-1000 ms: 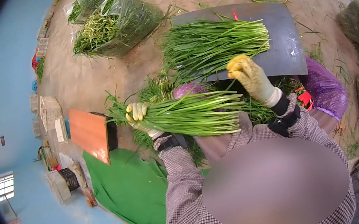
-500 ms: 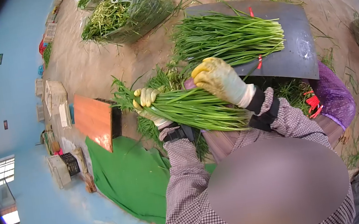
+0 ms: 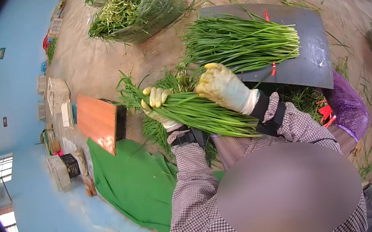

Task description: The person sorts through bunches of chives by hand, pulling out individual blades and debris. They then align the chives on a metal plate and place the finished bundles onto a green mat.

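Note:
My left hand [image 3: 157,104], in a pale glove with yellow fingertips, is closed around a bunch of garlic chives [image 3: 214,114] near its leafy end. The bunch lies slantwise across my lap. My right hand [image 3: 223,86], in a soiled glove, is curled closed over the upper side of this bunch. Whatever its fingers hold, if anything, is hidden. Beyond it, a larger pile of garlic chives [image 3: 242,43] rests on a dark curved sheet [image 3: 313,47]. One red tie [image 3: 273,68] sticks out below that pile and another shows above it.
Loose greens [image 3: 174,82] lie behind my left hand. A clear bag of greens [image 3: 153,10] stands at the back. To the left are an orange-brown board [image 3: 96,120] and a green cloth [image 3: 131,184]. Several red ties [image 3: 326,111] hang near the purple fabric [image 3: 350,99] at right.
My right hand has shifted slightly left and down, and its fingers are curled more tightly. My left hand keeps its hold on the garlic chives. The whole view has shifted slightly.

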{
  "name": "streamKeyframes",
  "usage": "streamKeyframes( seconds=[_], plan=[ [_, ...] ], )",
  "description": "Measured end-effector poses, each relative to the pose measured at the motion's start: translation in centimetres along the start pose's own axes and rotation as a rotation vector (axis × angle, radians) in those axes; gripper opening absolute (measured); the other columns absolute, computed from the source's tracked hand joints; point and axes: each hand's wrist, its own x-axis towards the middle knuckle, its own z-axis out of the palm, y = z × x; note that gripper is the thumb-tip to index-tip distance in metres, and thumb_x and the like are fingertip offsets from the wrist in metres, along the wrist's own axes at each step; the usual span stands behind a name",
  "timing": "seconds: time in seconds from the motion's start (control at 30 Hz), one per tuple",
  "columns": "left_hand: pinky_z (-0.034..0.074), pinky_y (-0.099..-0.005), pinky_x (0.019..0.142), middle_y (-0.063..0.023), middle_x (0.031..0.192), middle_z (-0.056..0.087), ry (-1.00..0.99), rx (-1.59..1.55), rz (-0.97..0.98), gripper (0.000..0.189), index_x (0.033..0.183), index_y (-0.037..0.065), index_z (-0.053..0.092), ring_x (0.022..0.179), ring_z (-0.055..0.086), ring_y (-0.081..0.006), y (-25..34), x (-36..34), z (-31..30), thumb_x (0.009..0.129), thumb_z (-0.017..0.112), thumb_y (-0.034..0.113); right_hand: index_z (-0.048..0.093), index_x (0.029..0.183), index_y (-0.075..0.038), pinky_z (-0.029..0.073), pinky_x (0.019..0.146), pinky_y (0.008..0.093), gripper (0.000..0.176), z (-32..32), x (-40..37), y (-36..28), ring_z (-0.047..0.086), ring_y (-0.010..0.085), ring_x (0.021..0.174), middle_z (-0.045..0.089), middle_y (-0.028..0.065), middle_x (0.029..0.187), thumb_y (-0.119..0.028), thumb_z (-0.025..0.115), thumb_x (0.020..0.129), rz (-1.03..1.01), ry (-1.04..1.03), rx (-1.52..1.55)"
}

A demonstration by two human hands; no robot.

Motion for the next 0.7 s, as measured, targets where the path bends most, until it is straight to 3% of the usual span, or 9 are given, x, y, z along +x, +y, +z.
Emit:
streamKeyframes(
  seconds=[0.13, 0.27, 0.33, 0.43, 0.53, 0.6, 0.7],
  plan=[
    [0.043, -0.0269, 0.068, 0.0064, 0.071, 0.047, 0.109, -0.047, 0.077, 0.028, 0.115, 0.004, 0.058, 0.065, 0.047, -0.0076, -0.6, -0.3, 1.3, 0.091, 0.069, 0.012, 0.064, 0.088, -0.013, 0.046, 0.088, 0.0398, 0.008, -4.3, -1.7, 0.9, 0.059, 0.0249, 0.095, 0.059, 0.0039, 0.088, -0.021, 0.064, 0.088, 0.097, 0.113, 0.148],
    [0.042, -0.0247, 0.063, 0.0047, 0.068, 0.048, -0.08, 0.005, 0.066, 0.025, 0.117, 0.001, 0.057, 0.061, 0.047, -0.008, 1.8, -1.2, -1.5, 0.096, 0.062, 0.015, 0.063, 0.092, -0.01, 0.048, 0.082, 0.0408, 0.009, -10.2, -9.5, 3.6, 0.059, 0.0284, 0.088, 0.06, 0.0071, 0.095, -0.018, 0.065, 0.09, 0.313, 0.155, 0.157],
    [0.04, -0.0241, 0.057, 0.0046, 0.063, 0.046, -0.087, 0.004, 0.079, 0.022, 0.114, -0.002, 0.057, 0.055, 0.045, -0.0071, 2.5, -1.5, -2.4, 0.099, 0.057, 0.014, 0.065, 0.108, -0.01, 0.049, 0.086, 0.0411, 0.019, -11.6, -16.5, 5.4, 0.062, 0.0292, 0.095, 0.063, 0.0092, 0.104, -0.019, 0.065, 0.091, 0.518, -0.16, 0.075],
    [0.041, -0.0244, 0.057, 0.0037, 0.062, 0.047, -0.08, 0.019, 0.056, 0.021, 0.113, -0.003, 0.058, 0.054, 0.046, -0.0074, 3.5, -2.4, -4.1, 0.1, 0.056, 0.013, 0.063, 0.127, -0.01, 0.049, 0.095, 0.0416, 0.038, -11.8, -22.1, 6.0, 0.062, 0.0318, 0.108, 0.065, 0.0117, 0.115, -0.021, 0.066, 0.091, 0.686, -0.918, -0.023],
    [0.041, -0.0247, 0.057, 0.0035, 0.062, 0.047, -0.023, -0.055, 0.087, 0.02, 0.113, -0.003, 0.058, 0.054, 0.046, -0.0077, 2.8, -2.6, -5.2, 0.099, 0.056, 0.012, 0.055, 0.142, -0.013, 0.046, 0.106, 0.0425, 0.053, -8.2, -21.2, 6.4, 0.057, 0.0337, 0.123, 0.061, 0.0154, 0.132, -0.025, 0.067, 0.092, 0.62, -0.313, 0.363],
    [0.042, -0.0246, 0.056, 0.0033, 0.063, 0.048, 0.063, 0.025, 0.152, 0.02, 0.113, -0.003, 0.059, 0.053, 0.046, -0.0083, 3.1, -2.7, -5.8, 0.099, 0.057, 0.011, 0.054, 0.143, -0.01, 0.043, 0.111, 0.0418, 0.053, -5.6, -16.9, 6.6, 0.054, 0.0304, 0.13, 0.056, 0.0151, 0.141, -0.024, 0.067, 0.093, 0.475, -0.153, 0.54],
    [0.041, -0.0245, 0.055, 0.0034, 0.063, 0.049, 0.102, 0.065, 0.176, 0.02, 0.112, -0.003, 0.06, 0.053, 0.046, -0.0085, 2.6, -2.5, -4.7, 0.098, 0.057, 0.012, 0.053, 0.142, -0.005, 0.044, 0.11, 0.0357, 0.052, -2.3, -12.0, 5.2, 0.053, 0.0219, 0.13, 0.055, 0.0108, 0.144, -0.024, 0.067, 0.096, 0.577, -0.146, 1.433]
  ],
)
